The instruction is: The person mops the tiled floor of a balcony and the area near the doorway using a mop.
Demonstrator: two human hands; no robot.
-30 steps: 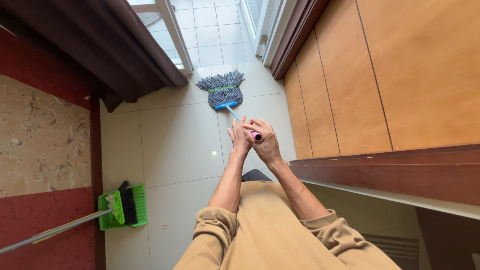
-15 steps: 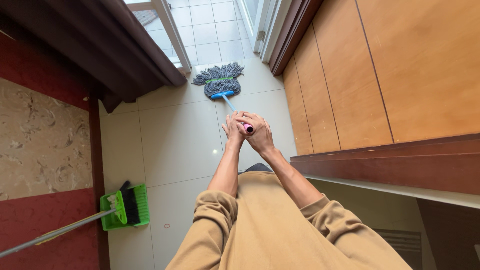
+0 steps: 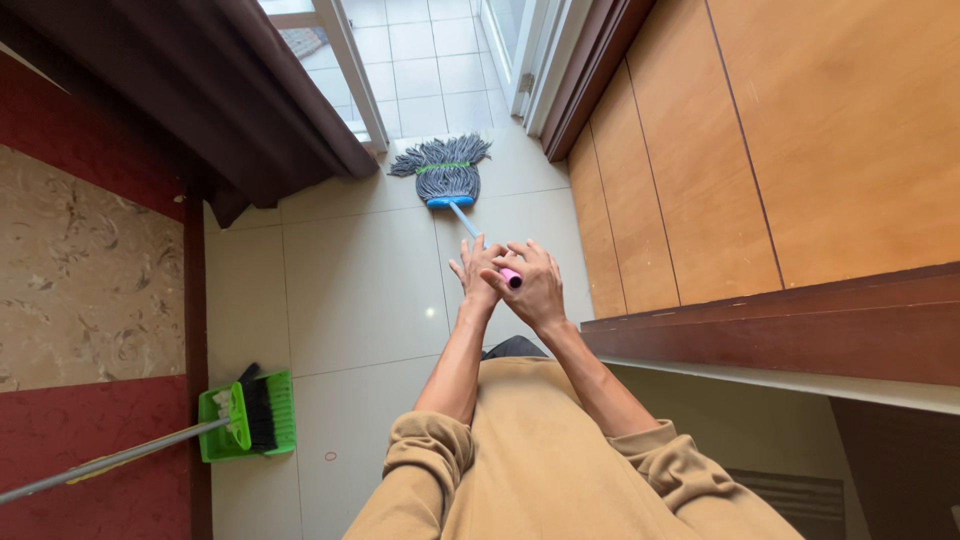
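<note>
A mop with a grey string head [image 3: 443, 165], a blue clamp and a thin pale handle [image 3: 463, 220] lies out in front of me on the white tiled floor. The handle ends in a pink cap [image 3: 511, 277]. My right hand [image 3: 538, 288] is wrapped around the top of the handle just below that cap. My left hand [image 3: 476, 272] presses against the handle from the left, fingers raised and partly apart. The mop head rests near the sliding door threshold. Tan sleeves cover both my forearms.
A green dustpan with a black brush [image 3: 250, 412] and a long metal handle stands at the lower left by a red and beige wall [image 3: 90, 260]. A dark curtain [image 3: 250, 90] hangs at upper left. Wooden cabinet panels [image 3: 760, 140] and a ledge line the right.
The mop head has shifted slightly back and forth on the tiles. My hands moved a little toward me and lower in view, still on the handle top.
</note>
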